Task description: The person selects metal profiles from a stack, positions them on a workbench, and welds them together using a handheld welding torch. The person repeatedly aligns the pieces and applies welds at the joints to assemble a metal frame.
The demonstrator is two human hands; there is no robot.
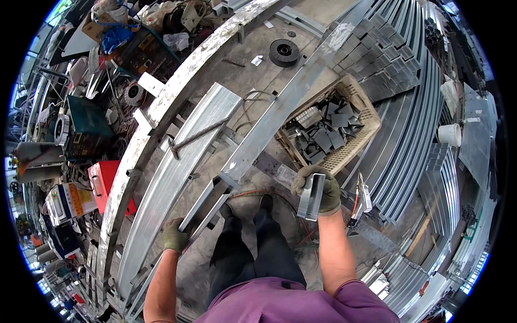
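My right hand [328,195], in a green-grey work glove, is wrapped round a short piece of rectangular metal tube [311,200], its open end toward me. My left hand [175,237], gloved alike, lies closed against the side of a long metal frame [205,207] running up and to the right; its fingertips are partly hidden. Just beyond my right hand stands a beige plastic crate [371,121] holding many small dark metal plates [329,126]. On a wide metal channel [177,161] beyond my left hand rests a T-shaped hammer-like bar [198,134].
Stacked rectangular tubes [377,56] and long metal profiles [412,151] fill the right side. A white clamp-like tool [363,198] lies near my right wrist. A black spool [284,53] sits on the floor ahead. Left, past a pale beam [156,113], are a red box [110,185] and clutter.
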